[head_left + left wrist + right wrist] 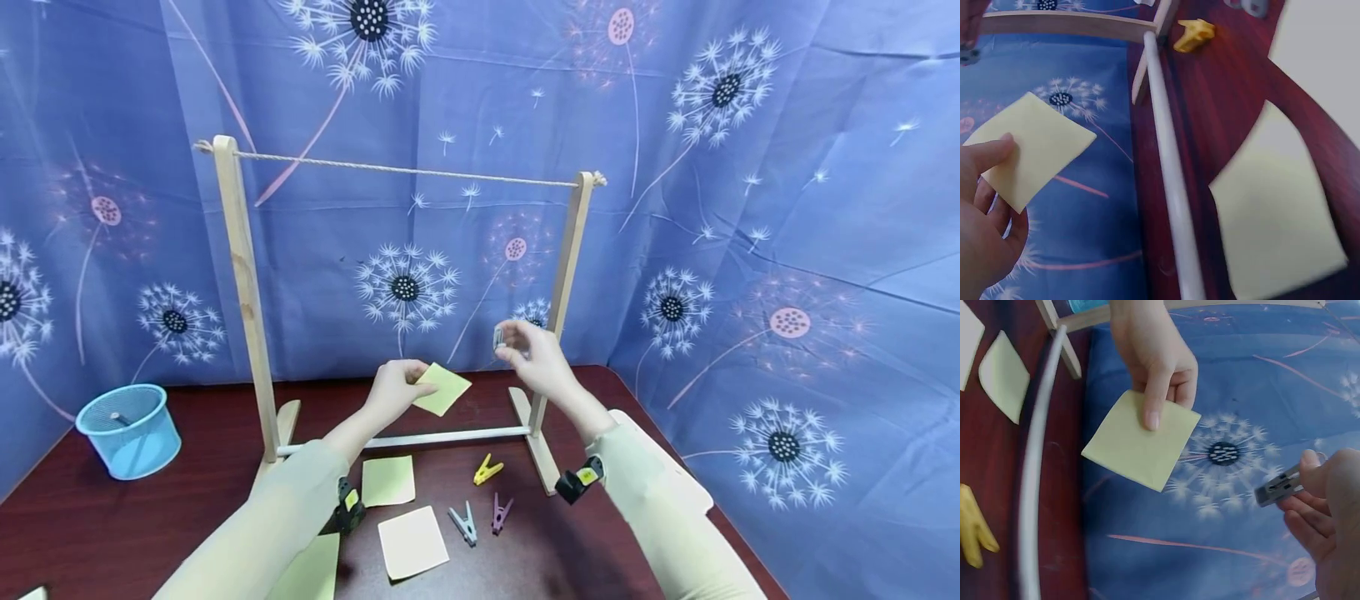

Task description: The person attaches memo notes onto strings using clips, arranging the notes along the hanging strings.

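My left hand (393, 388) pinches a pale yellow sticky note (444, 390) between thumb and fingers, raised above the white lower bar of a wooden stand. To the right, my right hand (537, 357) holds a small grey clothespin (1279, 486) between thumb and fingertips, near the stand's right post (570, 254). The note and the clothespin are apart. High above both hands, a rope (405, 171) runs between the tops of the two posts, with nothing hanging on it.
On the dark red table lie a yellow clothespin (487, 470), a light blue clothespin (463, 523) and a purple clothespin (501, 513). Left of them are a yellow note (388, 481) and a cream note (413, 542). A blue mesh basket (142, 442) stands at the far left.
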Demonstrator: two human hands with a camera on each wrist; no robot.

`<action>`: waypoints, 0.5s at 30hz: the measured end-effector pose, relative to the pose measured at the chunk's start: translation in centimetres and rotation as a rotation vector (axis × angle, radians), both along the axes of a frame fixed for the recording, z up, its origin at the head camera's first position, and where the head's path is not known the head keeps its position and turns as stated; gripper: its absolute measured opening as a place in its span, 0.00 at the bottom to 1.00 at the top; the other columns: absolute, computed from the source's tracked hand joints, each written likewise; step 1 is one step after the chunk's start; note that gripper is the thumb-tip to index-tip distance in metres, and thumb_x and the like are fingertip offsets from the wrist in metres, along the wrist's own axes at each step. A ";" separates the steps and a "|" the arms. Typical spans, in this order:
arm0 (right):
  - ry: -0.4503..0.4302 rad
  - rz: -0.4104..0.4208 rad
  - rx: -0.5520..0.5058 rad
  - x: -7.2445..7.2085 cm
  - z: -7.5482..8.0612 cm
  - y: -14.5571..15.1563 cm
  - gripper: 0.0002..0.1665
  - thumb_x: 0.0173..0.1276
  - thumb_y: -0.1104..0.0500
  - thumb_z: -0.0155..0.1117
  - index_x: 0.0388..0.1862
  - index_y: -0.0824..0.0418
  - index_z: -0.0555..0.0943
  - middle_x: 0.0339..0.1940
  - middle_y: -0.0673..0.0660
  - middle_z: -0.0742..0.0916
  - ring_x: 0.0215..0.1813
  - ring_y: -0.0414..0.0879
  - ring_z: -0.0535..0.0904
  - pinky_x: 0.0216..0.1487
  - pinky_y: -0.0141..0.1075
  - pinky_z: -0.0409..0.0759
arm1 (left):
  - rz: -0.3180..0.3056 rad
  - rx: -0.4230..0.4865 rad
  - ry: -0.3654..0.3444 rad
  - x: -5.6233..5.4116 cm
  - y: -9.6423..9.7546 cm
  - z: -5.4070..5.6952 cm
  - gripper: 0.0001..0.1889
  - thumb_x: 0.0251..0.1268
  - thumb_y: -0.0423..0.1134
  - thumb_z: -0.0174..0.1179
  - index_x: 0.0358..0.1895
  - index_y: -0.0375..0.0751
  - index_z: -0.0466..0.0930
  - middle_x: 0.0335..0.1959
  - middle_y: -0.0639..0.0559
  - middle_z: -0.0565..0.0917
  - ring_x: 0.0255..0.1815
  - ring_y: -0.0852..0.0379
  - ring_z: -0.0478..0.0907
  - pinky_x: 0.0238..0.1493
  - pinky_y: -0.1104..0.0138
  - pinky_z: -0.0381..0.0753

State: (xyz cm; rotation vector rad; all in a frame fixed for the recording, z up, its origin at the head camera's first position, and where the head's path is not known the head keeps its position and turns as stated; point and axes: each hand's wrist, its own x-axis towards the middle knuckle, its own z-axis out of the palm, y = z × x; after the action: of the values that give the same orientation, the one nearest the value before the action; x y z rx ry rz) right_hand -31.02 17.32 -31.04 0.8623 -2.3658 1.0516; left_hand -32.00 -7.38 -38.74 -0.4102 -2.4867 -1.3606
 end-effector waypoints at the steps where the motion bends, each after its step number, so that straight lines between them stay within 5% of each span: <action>1: 0.024 -0.006 -0.002 -0.1 0.7 0.0 0.17 0.64 0.67 0.67 0.51 0.68 0.79 0.41 0.63 0.88 0.43 0.56 0.86 0.50 0.45 0.83 | 0.001 0.028 -0.016 -0.2 0.4 0.4 0.09 0.53 0.36 0.73 0.37 0.39 0.88 0.33 0.48 0.89 0.31 0.58 0.81 0.34 0.69 0.76; 7: 0.163 -0.019 0.000 -0.3 4.9 0.1 0.16 0.63 0.68 0.67 0.50 0.71 0.79 0.41 0.66 0.87 0.45 0.59 0.86 0.52 0.46 0.82 | 0.022 0.235 -0.084 -1.2 2.4 3.3 0.14 0.54 0.35 0.72 0.44 0.34 0.86 0.40 0.40 0.89 0.41 0.50 0.86 0.37 0.69 0.81; 15: 0.297 0.012 0.063 -0.4 8.2 -0.5 0.17 0.62 0.69 0.68 0.50 0.70 0.80 0.44 0.66 0.87 0.47 0.58 0.86 0.53 0.45 0.82 | 0.026 0.451 -0.139 -2.2 4.4 6.2 0.16 0.58 0.36 0.70 0.50 0.34 0.84 0.44 0.38 0.87 0.33 0.61 0.83 0.35 0.72 0.80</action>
State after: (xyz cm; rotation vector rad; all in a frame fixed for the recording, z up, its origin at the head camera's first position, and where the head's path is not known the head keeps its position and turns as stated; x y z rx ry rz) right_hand -31.38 16.83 -22.80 0.9819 -2.1553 0.7947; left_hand -34.18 -3.01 -32.50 -0.1859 -2.1778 -1.9287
